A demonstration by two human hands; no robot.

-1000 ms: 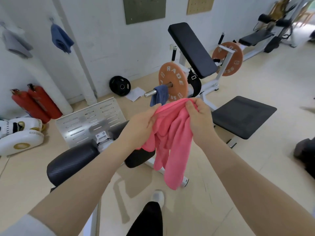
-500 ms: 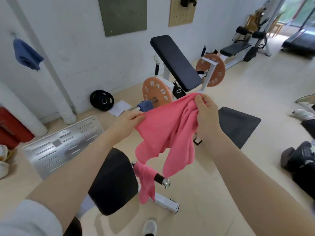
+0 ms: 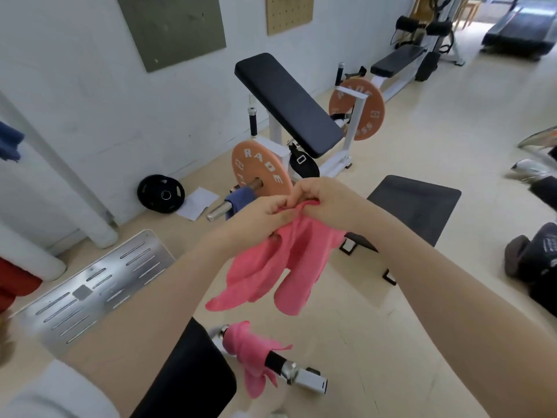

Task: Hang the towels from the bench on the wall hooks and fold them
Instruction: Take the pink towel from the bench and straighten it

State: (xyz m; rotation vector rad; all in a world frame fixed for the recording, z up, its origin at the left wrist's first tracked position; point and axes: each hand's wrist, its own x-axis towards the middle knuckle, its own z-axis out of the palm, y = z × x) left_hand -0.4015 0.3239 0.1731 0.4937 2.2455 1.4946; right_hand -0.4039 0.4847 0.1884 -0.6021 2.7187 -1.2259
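Now your left hand (image 3: 259,218) and right hand (image 3: 328,203) meet in front of the near orange weight plate (image 3: 261,170), both pinching the bunched top edge of a pink towel (image 3: 277,267). It is soft, coral-pink and crumpled, hanging below your fists in two loose lobes with a corner pointing down-left. Half a second ago your hands were apart with the cloth stretched between them; they have since closed together and gathered the edge. Two pink towels show: the one you hold, and a second pink towel (image 3: 250,351) draped over the machine's handle bar (image 3: 280,362), below the plate and nearer you. Two blue towels show: one (image 3: 241,199) on the steel sleeve just left of the plate, another (image 3: 9,143) on the wall far left of it. Two orange plates, counting the far plate (image 3: 357,108).
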